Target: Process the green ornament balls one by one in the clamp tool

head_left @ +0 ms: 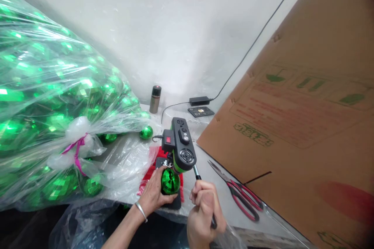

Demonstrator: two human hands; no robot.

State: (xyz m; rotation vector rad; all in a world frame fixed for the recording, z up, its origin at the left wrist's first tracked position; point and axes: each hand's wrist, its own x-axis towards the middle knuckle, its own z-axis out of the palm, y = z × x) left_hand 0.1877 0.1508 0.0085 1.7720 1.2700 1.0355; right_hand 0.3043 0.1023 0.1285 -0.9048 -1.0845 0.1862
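Note:
A shiny green faceted ball sits in my left hand, whose fingers wrap its left and lower sides. The ball is just below the head of a black and green bench machine with a red switch. My right hand is closed round the black grip of the machine's lever, to the right of the ball. Beneath the machine's dark base lies a red cloth or sheet. Whether the ball touches the machine's working tip is hidden.
Large clear plastic bags of green balls fill the left. A loose green ball, a spray can, a power adapter and a phone lie behind. Red-handled scissors rest beside a big cardboard box.

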